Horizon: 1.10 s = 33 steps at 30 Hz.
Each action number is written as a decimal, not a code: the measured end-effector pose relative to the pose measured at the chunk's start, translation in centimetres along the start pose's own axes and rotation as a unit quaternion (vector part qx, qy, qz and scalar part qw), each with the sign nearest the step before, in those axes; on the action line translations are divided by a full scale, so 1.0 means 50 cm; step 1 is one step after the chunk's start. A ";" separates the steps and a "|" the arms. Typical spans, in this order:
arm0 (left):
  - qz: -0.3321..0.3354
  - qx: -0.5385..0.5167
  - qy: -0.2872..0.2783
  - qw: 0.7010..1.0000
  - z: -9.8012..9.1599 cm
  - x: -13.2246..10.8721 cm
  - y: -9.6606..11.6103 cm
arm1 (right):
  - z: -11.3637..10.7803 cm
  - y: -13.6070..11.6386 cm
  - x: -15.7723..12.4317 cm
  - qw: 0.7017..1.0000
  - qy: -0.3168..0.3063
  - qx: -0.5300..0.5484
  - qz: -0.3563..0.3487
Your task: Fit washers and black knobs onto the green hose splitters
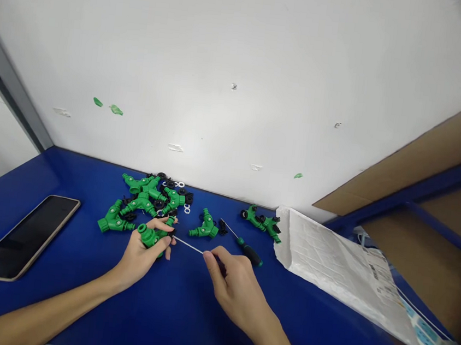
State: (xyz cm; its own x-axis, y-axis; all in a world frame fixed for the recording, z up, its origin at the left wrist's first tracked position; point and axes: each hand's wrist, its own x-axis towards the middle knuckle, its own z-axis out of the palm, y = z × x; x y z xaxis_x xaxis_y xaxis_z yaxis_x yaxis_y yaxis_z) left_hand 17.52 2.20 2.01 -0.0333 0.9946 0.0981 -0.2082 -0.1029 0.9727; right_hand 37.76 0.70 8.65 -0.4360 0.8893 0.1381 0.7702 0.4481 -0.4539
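Note:
My left hand [144,248] is wrapped round a green plastic Y-shaped hose connector [148,235], its round socket facing up toward me. In my right hand [235,285] is a screwdriver [190,245]; its thin metal shaft points left, and the handle is hidden inside my fingers. The shaft's tip meets a dark part at the connector's right side, though the exact contact is too small to tell. Just beyond my hands lies another green Y connector [205,226], with small black parts [223,228] beside it.
Several green connectors [140,202] are heaped with black parts and white rings [187,208] at back left. A second screwdriver [250,251] lies right of centre, near more connectors [260,220]. A phone [23,238] rests left, a white mailing bag [328,259] right. A white wall [227,123] rises behind.

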 end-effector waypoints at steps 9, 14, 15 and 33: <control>-0.063 -0.047 0.002 0.997 0.008 -0.004 -0.005 | 0.012 0.018 -0.003 0.954 0.105 -0.180 -0.214; -0.051 -0.036 -0.006 0.998 0.005 -0.007 -0.004 | 0.015 0.003 -0.001 0.987 0.026 -0.067 -0.142; -0.048 -0.030 -0.014 0.998 0.004 -0.007 -0.004 | 0.012 0.001 0.002 0.995 0.007 -0.018 -0.099; -0.112 -0.085 -0.080 0.987 0.004 -0.009 -0.001 | -0.028 0.010 0.007 0.937 0.047 -0.220 -0.266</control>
State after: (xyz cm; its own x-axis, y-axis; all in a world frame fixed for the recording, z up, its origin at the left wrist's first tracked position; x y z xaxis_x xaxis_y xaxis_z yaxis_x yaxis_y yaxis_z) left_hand 17.76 1.75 1.94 0.1845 0.9803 -0.0701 -0.3538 0.1328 0.9259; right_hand 38.65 1.38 9.70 -0.7857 0.5242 0.3285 0.5819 0.8065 0.1048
